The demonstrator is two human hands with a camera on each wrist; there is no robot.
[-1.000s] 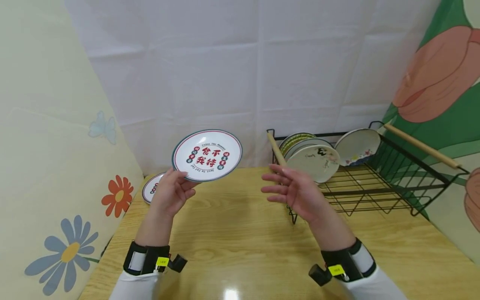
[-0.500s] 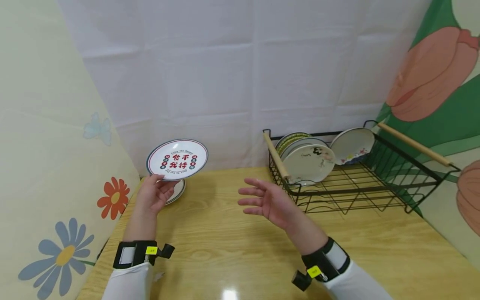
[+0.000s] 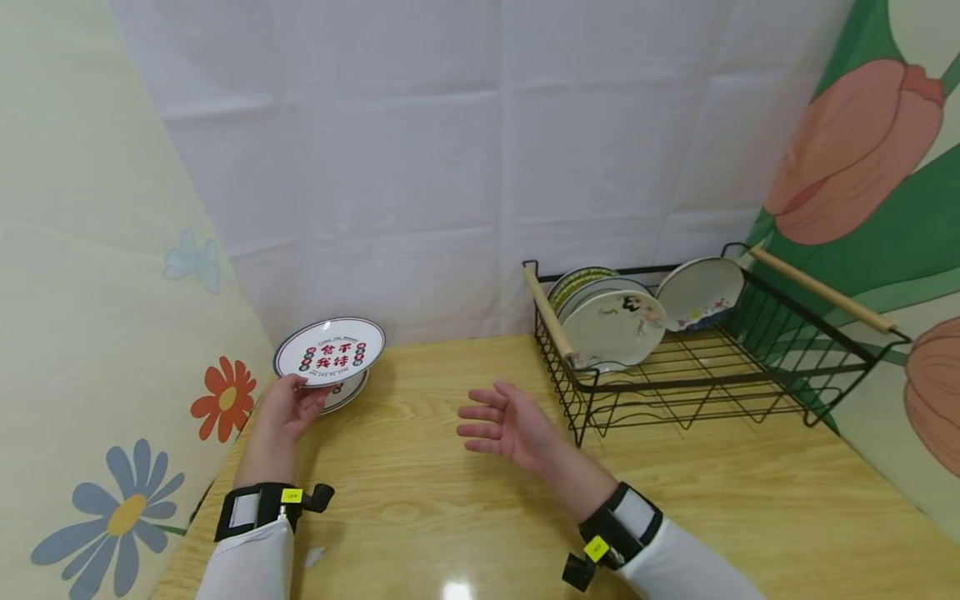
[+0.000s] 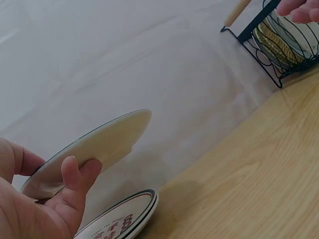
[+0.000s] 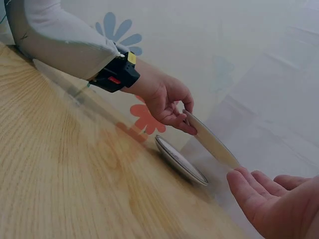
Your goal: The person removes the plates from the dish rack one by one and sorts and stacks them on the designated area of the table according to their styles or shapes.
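Note:
My left hand (image 3: 288, 408) pinches the near rim of a white plate (image 3: 330, 350) with red characters and a dark blue edge, thumb on top and fingers beneath. This plate hangs tilted above a small stack of similar plates (image 4: 124, 219) on the table, with a gap between them in both wrist views. Most of the stack is hidden under the held plate in the head view. Over the middle of the table my right hand (image 3: 510, 425) is held with its fingers extended and apart, touching nothing.
A black wire dish rack (image 3: 705, 383) with wooden handles stands at the back right. Upright in its left part are several plates (image 3: 615, 329), and a white bowl (image 3: 701, 292) leans at its back. A white cloth (image 3: 375, 167) hangs behind the wooden table (image 3: 420, 492).
My left hand has carried the plate left and down, from the middle to just over the stack. My right hand has drawn away from the rack, leftward and lower.

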